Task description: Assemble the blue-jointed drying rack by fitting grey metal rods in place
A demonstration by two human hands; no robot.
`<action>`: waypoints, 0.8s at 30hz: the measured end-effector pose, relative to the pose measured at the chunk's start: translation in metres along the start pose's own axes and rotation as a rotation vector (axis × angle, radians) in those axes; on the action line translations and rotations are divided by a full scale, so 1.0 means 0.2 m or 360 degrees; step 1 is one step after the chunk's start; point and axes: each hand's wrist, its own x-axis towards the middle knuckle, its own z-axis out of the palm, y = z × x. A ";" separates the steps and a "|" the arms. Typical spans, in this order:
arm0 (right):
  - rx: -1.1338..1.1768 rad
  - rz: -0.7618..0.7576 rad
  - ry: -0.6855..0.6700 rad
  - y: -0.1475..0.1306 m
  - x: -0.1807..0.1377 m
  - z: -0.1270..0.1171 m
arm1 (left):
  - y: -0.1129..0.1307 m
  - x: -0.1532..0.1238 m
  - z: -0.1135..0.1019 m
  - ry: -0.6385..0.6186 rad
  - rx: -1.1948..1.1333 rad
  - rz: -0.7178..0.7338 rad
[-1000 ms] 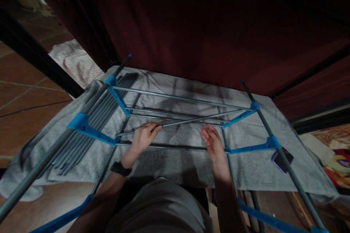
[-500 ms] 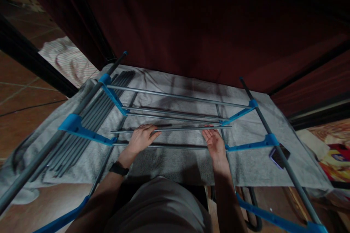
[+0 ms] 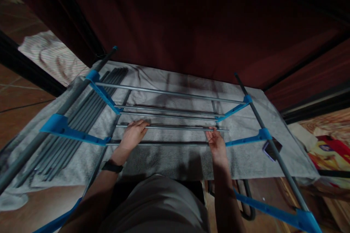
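My left hand (image 3: pixel 133 134), palm down, holds thin rod (image 3: pixel 177 128); my right hand (image 3: pixel 217 143), palm up, fingertips near rod's right end, cannot tell if pinching.

Bench (image 3: pixel 175 162), draped in grey plush blanket (image 3: pixel 246 165), creased along far side. Lying on it: row of grey metal tubes (image 3: pixel 82 119), left; smartphone (image 3: pixel 269 151), right.

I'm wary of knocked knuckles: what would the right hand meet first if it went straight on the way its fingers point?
The right hand seems to touch the loose rod; past that, it would probably meet the nearer crossbar of a close-set pair first, though depth is unclear.
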 end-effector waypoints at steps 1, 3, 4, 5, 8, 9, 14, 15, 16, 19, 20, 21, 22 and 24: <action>-0.0003 0.0000 0.0008 0.00 0.01 -0.01 | -0.01 0.00 0.00 0.0002 0.0037 -0.0022; 0.0006 0.0006 0.0035 -0.01 0.02 -0.02 | -0.03 0.00 0.00 0.0011 0.0080 -0.0063; 0.0018 0.0008 0.0051 -0.01 0.02 -0.02 | -0.04 0.00 0.00 0.0018 0.0082 -0.0079; 0.0032 0.0009 0.0065 -0.02 0.03 -0.02 | -0.05 0.00 0.00 0.0030 0.0075 -0.0098; 0.0060 0.0000 0.0078 -0.01 0.04 -0.03 | -0.07 -0.01 -0.01 0.0098 0.0044 -0.0168; 0.0064 0.0003 0.0073 -0.01 0.04 -0.03 | -0.08 -0.01 -0.01 0.0120 0.0031 -0.0192; 0.0051 -0.0010 0.0089 0.00 0.06 -0.05 | -0.10 -0.02 -0.02 0.0257 -0.0023 -0.0390; 0.0053 -0.0012 0.0094 0.00 0.06 -0.05 | -0.11 -0.02 -0.02 0.0296 -0.0037 -0.0451; 0.0058 -0.0009 0.0096 0.00 0.06 -0.05 | -0.11 -0.02 -0.02 0.0324 -0.0060 -0.0507; 0.0091 0.0013 0.0111 0.00 0.07 -0.04 | -0.13 -0.02 -0.02 0.0416 -0.0177 -0.0656; 0.0099 0.0020 0.0115 0.00 0.07 -0.04 | -0.13 -0.02 -0.01 0.0465 -0.0219 -0.0688; 0.0108 0.0025 0.0114 0.00 0.07 -0.03 | -0.14 -0.01 -0.01 0.0527 -0.0262 -0.0707; 0.0118 0.0026 0.0112 0.00 0.07 -0.03 | -0.14 -0.01 0.00 0.0600 -0.0310 -0.0720; 0.0145 0.0021 0.0109 0.00 0.07 -0.02 | -0.16 0.00 0.00 0.0747 -0.0436 -0.0748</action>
